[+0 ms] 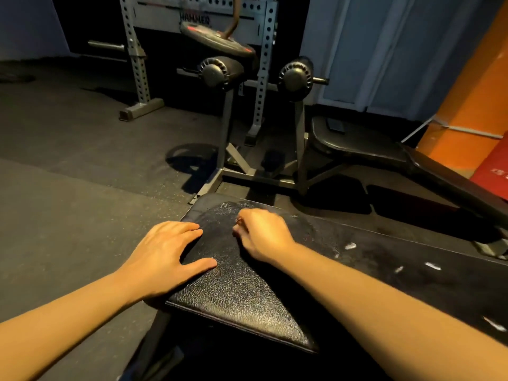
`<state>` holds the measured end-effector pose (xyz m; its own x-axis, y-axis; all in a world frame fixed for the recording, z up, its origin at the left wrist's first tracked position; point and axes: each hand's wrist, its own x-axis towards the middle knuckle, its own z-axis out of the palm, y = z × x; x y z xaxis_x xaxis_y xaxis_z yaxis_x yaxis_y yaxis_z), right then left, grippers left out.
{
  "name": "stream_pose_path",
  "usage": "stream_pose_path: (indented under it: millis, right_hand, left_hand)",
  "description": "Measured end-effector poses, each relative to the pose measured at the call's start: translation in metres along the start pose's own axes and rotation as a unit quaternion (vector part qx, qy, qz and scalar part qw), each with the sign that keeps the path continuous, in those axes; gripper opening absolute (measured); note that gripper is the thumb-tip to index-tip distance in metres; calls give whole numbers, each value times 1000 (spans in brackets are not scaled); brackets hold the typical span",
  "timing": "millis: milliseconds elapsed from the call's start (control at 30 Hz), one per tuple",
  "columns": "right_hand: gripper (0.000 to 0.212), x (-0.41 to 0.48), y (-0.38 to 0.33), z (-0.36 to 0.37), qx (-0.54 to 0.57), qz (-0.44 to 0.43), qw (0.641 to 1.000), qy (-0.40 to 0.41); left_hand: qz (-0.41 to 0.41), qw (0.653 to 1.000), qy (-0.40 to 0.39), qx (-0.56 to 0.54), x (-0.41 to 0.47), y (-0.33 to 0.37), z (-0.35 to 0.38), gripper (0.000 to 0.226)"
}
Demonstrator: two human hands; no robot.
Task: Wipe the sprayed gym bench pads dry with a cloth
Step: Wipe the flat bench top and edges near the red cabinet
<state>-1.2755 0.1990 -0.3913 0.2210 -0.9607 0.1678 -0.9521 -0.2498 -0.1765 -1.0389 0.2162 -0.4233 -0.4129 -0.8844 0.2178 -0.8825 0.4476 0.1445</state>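
Observation:
The black textured bench pad (pixel 242 292) fills the near middle, with shiny wet speckles and a few white flecks on its surface. My left hand (pixel 165 254) lies flat on the pad's left edge, fingers spread and thumb on top. My right hand (pixel 261 232) sits on the far part of the pad with its fingers curled into a fist. Only a small reddish bit of what looks like the cloth (pixel 238 221) shows at the fingertips; the rest is hidden under the hand.
A second black bench (pixel 357 147) slants at the right. Ahead stand two foam roller pads (pixel 214 71) on a grey frame, a weight plate (pixel 217 39) and a perforated rack (pixel 137 64). Dark rubber floor (pixel 68 174) spreads to the left; an orange wall (pixel 472 92) is at the right.

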Motion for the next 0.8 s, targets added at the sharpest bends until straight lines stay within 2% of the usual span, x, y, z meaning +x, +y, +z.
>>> stream_pose_path:
  millis: [67,167,233,333,433,500,533,667,700,800]
  right_hand:
    - [21,6,12,1,6,-2,1000,21]
    - [23,23,63,-7,-57,135,988,49]
    - [17,28,70,-7,-103,171,978,57]
    - [15,31,20,2,-66,109,991,31]
    - [19,20,-40,4,47,-55,997,-25]
    - [20,19,-48,8,45,-138,989,-39]
    - [17,25,-38,8,33,-128,991,-21]
    - [10,60,37,3,-54,77,995,45]
    - [12,67,44,4,-77,101,991,51]
    - [13,78,11,13,-68,54,995,44]
  left_hand:
    - [0,1000,-5,0,2,-2,-1,108]
    - [1,1000,-10,-6,1,-3,-1,108]
    - [3,1000,-12,-10,0,-3,-1,108]
    - [0,1000,-11,-28,0,-5,0,105]
    - [0,1000,-1,-22,0,-8,-2,100]
    - [-9,1000,20,-17,-2,-13,-3,98]
    - [-17,999,29,-14,-4,-16,-5,98]
    - [-43,999,18,-8,-14,-26,-16,104]
    - [-49,999,7,-11,-16,-28,-19,105]
    - [-68,997,-32,-18,-17,-29,-26,107]
